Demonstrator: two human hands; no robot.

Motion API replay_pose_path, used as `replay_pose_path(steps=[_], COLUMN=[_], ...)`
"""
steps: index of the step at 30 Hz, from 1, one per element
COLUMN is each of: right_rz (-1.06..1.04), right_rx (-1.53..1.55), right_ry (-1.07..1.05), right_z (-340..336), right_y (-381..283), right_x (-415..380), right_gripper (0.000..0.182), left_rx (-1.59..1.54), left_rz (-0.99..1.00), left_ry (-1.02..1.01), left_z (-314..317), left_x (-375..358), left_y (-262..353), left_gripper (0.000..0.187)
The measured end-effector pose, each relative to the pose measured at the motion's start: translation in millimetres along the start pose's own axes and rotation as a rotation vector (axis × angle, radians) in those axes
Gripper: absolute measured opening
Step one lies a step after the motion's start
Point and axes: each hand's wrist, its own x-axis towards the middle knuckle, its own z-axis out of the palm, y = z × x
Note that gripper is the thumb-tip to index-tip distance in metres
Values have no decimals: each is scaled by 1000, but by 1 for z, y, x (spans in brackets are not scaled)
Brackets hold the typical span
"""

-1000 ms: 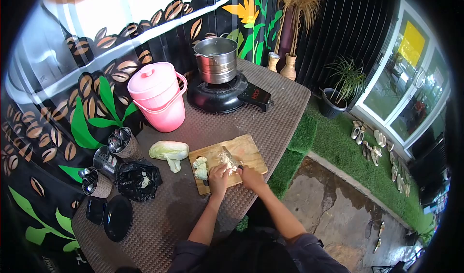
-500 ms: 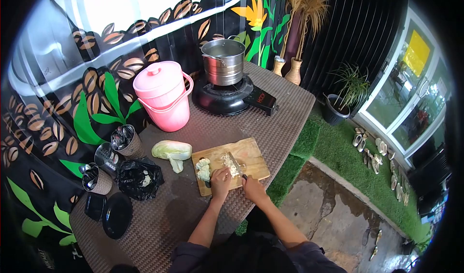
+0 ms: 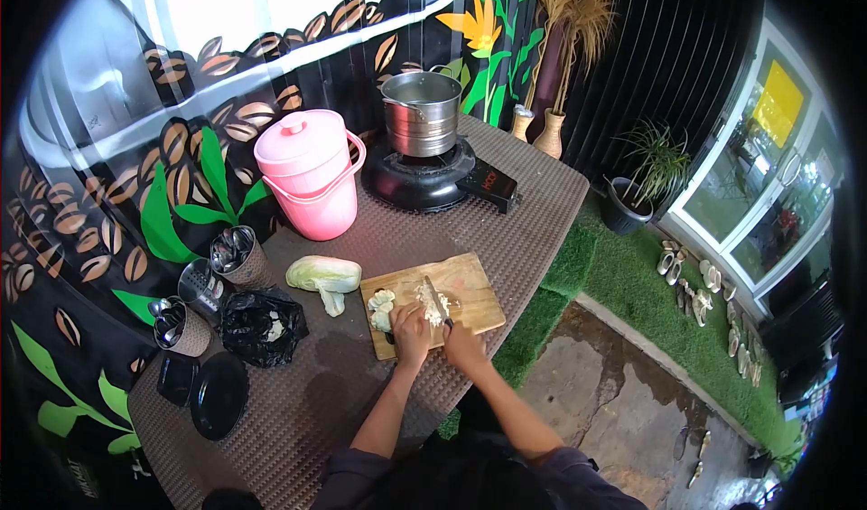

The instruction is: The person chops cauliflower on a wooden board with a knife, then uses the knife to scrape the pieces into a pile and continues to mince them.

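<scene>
On the wooden cutting board (image 3: 479, 300) my right hand (image 3: 464, 347) is closed around the dark handle of a knife (image 3: 434, 294). The blade points away from me, beside finely chopped pale pieces (image 3: 429, 313). My left hand (image 3: 412, 331) is just left of the blade, fingers bent and together at the edge of the chopped pieces; whatever is under the fingertips is hidden. Larger pale vegetable pieces (image 3: 381, 300) lie at the board's left side. Part of a small dark object shows beside my left hand. A napa cabbage (image 3: 323, 275) rests left of the board, one leaf hanging loose.
A steel pot (image 3: 422, 117) stands on a black portable stove (image 3: 417, 181) behind the board. Left of it is a lidded pink bucket (image 3: 312, 180). Cutlery holders (image 3: 183, 331), a black plastic bag (image 3: 262, 327) and a black plate (image 3: 219, 397) occupy the woven table's left side.
My right hand has shifted slightly left and toward me with the knife. My left hand stays beside the chopped pieces. The view has shifted a little.
</scene>
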Motion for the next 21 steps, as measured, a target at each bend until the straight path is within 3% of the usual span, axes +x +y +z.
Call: replay_pose_path(steps=[3,8,12,15,21], right_rz=[81,-33,-42,44,-36], right_rx=[-9,0,-10,-30,101], right_ry=[16,-26,-53,84,-44], right_z=[16,4,2,27,-4], right_y=[-7,-1,-1,1,27], right_x=[-13,9,-2,-14,16], right_gripper=[44,44,43,45,48], left_rx=[-153,-188,-151,42,5], left_rz=[-95,-93,-176,-185,-305], left_ry=[-90,-81,-91,-158,-223], left_z=[5,6,10,19,29], left_x=[-5,-3,2,4,24], left_y=[-7,-8,-14,-12,-21], left_gripper=[22,26,30,40,53])
